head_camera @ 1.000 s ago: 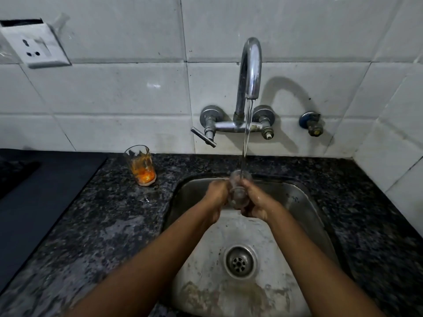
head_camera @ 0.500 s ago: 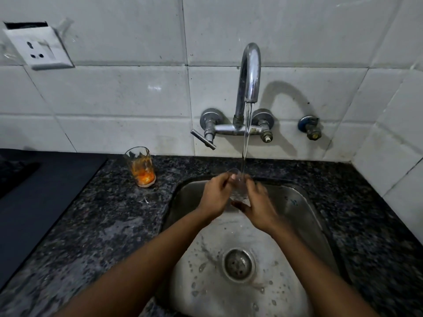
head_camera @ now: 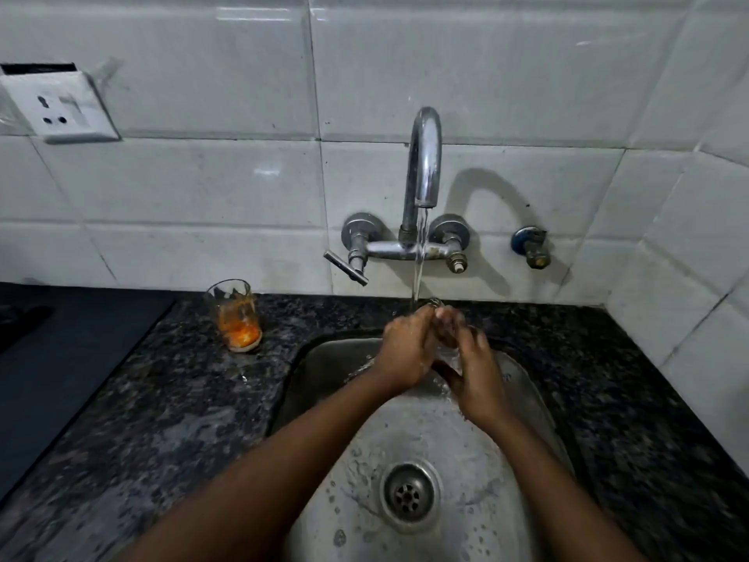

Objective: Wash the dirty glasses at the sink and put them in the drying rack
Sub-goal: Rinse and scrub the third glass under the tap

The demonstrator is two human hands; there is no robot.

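Centre frame, under the tap: left hand and right hand both closed round a small glass. Wet, slippery, fragile; best gripped round the wall.

We are showing two bare forearms, and we are wearing no sleeves on the parts in view. Our left hand and right hand are going ungloved, with no rings, watch or bands showing on fingers or wrists. Both hands are glistening wet, and droplets are clinging to them. Our fingertips are blurring, so the nails are staying unclear.
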